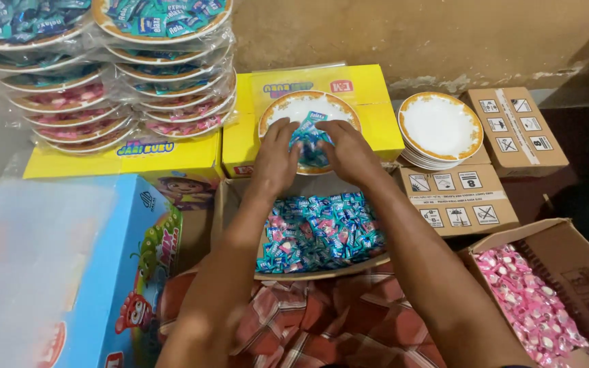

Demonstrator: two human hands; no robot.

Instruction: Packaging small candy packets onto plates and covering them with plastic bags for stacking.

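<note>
Centrally, left hand, right hand, candies, plate

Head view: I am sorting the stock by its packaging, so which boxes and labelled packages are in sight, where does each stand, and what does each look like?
Yellow box: top centre, flat, under the gold-rimmed plate that both hands touch.
Second yellow box: left, under wrapped plate stacks.
Blue box: bottom left, cartoon figures.
Brown cartons: right, handling symbol labels.
Open carton: bottom right, pink sweets.
Open carton: centre, teal and pink sweets.

Yellow box under the plate; brown cartons right; blue box left.
</note>
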